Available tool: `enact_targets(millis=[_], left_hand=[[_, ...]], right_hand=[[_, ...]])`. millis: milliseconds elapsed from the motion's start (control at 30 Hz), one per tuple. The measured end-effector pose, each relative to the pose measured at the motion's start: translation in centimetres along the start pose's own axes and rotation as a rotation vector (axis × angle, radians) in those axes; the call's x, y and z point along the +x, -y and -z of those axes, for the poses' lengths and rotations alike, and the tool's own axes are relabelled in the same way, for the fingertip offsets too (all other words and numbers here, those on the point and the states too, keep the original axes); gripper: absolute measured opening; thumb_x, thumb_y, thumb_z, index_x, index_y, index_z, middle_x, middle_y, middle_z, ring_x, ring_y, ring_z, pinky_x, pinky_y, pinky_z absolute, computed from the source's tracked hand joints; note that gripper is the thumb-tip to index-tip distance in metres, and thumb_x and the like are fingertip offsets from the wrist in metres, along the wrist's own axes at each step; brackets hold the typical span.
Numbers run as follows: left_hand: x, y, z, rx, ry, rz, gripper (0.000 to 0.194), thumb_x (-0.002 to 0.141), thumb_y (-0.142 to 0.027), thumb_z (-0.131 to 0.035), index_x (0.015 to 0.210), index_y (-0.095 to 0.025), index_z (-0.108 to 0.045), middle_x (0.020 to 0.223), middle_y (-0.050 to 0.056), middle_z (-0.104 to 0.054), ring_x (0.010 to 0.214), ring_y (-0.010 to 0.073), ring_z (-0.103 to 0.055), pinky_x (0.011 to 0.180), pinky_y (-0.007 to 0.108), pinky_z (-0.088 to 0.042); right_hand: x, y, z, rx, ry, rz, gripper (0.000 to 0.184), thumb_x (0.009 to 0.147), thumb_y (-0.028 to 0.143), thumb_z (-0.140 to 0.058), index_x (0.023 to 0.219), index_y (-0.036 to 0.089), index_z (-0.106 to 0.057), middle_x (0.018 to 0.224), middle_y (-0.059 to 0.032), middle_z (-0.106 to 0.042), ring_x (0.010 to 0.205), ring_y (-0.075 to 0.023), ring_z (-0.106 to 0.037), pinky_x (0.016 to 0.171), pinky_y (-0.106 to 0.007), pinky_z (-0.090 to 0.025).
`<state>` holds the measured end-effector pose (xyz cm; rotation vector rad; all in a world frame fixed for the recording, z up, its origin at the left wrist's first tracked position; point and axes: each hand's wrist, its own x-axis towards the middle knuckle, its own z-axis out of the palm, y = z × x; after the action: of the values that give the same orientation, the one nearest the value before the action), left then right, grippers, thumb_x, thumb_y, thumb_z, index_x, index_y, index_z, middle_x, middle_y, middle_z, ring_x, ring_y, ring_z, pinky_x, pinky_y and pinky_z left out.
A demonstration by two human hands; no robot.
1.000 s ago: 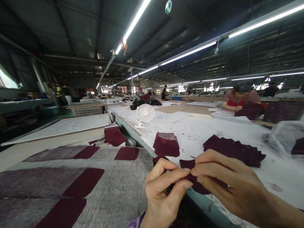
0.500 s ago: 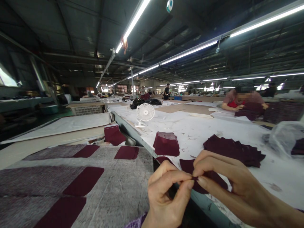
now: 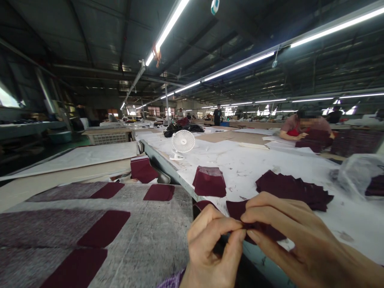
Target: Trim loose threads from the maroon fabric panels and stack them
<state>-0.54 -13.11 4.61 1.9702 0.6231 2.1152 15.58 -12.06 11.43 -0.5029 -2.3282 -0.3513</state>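
Note:
My left hand (image 3: pixel 214 244) pinches a small edge of dark maroon fabric (image 3: pixel 235 209) between thumb and forefinger. Right beside it, the thumb and fingertips of my right hand (image 3: pixel 279 224) close on the same fabric, so the two pinches almost touch. Part of the piece is hidden behind my fingers. A maroon fabric stack (image 3: pixel 210 185) lies on the white table just beyond my hands. Further right is a fanned pile of dark maroon pieces (image 3: pixel 292 189). To the left, several maroon pieces (image 3: pixel 105 228) rest on grey speckled cloth (image 3: pixel 153 236).
A small white fan (image 3: pixel 183 142) stands on the long white table (image 3: pixel 240 160). A clear plastic bag (image 3: pixel 357 174) lies at right. Across the table a person (image 3: pixel 295 128) bends over dark fabric. A gap runs between the table and the grey cloth surface.
Both hands keep their pinch on the fabric; the right fingers have shifted slightly left and spread a little over it. A distant standing person has moved right.

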Motion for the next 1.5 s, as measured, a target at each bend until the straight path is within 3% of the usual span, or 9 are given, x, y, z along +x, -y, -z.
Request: enact_targets(millis=[333,600,833,1167,1267,1400,1500], left_hand=[[0.0,-0.1,0.0,0.064,0.009,-0.011,0.017,0.076,-0.004,-0.058,0.087,-0.016,-0.063,0.067,0.000,-0.053,0.061,0.0106,-0.049,0.056,0.025,-0.039],[0.3,0.0,0.3,-0.123,0.049,0.224,0.007,0.081,-0.013,-0.059,0.080,-0.016,-0.065,0.067,0.000,-0.051,0.062,0.0100,-0.049,0.056,0.022,-0.039],[0.2,0.1,0.3,-0.198,0.092,0.273,0.005,0.081,-0.015,-0.061,0.078,-0.016,-0.065,0.068,0.000,-0.051,0.063,0.0100,-0.049,0.058,0.023,-0.039],[0.3,0.1,0.3,-0.194,0.106,0.297,0.010,0.082,-0.017,-0.059,0.073,-0.015,-0.063,0.065,0.000,-0.050,0.061,0.0101,-0.048,0.056,0.023,-0.037],[0.3,0.0,0.2,-0.155,0.134,0.237,0.009,0.079,-0.012,-0.059,0.072,-0.016,-0.062,0.064,0.000,-0.050,0.059,0.0094,-0.047,0.054,0.022,-0.035],[0.2,0.0,0.2,-0.085,0.134,0.168,0.010,0.077,-0.007,-0.059,0.072,-0.016,-0.059,0.064,-0.001,-0.049,0.058,0.0083,-0.046,0.052,0.021,-0.034],[0.0,0.0,0.2,-0.023,0.097,0.150,0.012,0.077,-0.005,-0.056,0.073,-0.017,-0.058,0.064,-0.002,-0.047,0.058,0.0083,-0.045,0.052,0.021,-0.034]], right_hand=[[-0.2,0.1,-0.2,-0.028,-0.015,0.009,0.015,0.082,0.011,-0.050,0.091,0.021,-0.057,0.078,-0.0022,-0.066,0.076,-0.0143,-0.064,0.062,-0.023,-0.047],[-0.1,0.1,-0.2,0.079,0.042,-0.044,0.017,0.083,0.009,-0.049,0.094,0.020,-0.055,0.082,-0.0025,-0.062,0.073,-0.0124,-0.060,0.060,-0.022,-0.047],[0.0,0.1,-0.2,0.151,0.048,-0.059,0.017,0.083,0.007,-0.049,0.092,0.020,-0.054,0.078,-0.0005,-0.060,0.068,-0.0092,-0.057,0.058,-0.019,-0.044],[-0.2,0.0,-0.2,0.025,-0.008,0.039,0.017,0.081,0.007,-0.051,0.090,0.021,-0.057,0.081,-0.0018,-0.064,0.071,-0.0116,-0.060,0.061,-0.023,-0.043],[-0.3,0.1,-0.4,0.270,0.070,-0.124,0.013,0.082,0.010,-0.050,0.081,0.021,-0.058,0.076,-0.0011,-0.061,0.063,-0.0107,-0.056,0.056,-0.022,-0.041],[-0.2,0.1,-1.2,0.878,0.172,-0.616,0.016,0.084,0.026,-0.050,0.070,0.019,-0.051,0.062,0.0016,-0.050,0.054,-0.0103,-0.048,0.046,-0.021,-0.036],[0.0,-0.5,-1.4,1.027,0.120,-0.766,0.021,0.089,0.033,-0.045,0.075,0.019,-0.052,0.054,0.0040,-0.046,0.047,-0.0090,-0.042,0.044,-0.021,-0.032]])
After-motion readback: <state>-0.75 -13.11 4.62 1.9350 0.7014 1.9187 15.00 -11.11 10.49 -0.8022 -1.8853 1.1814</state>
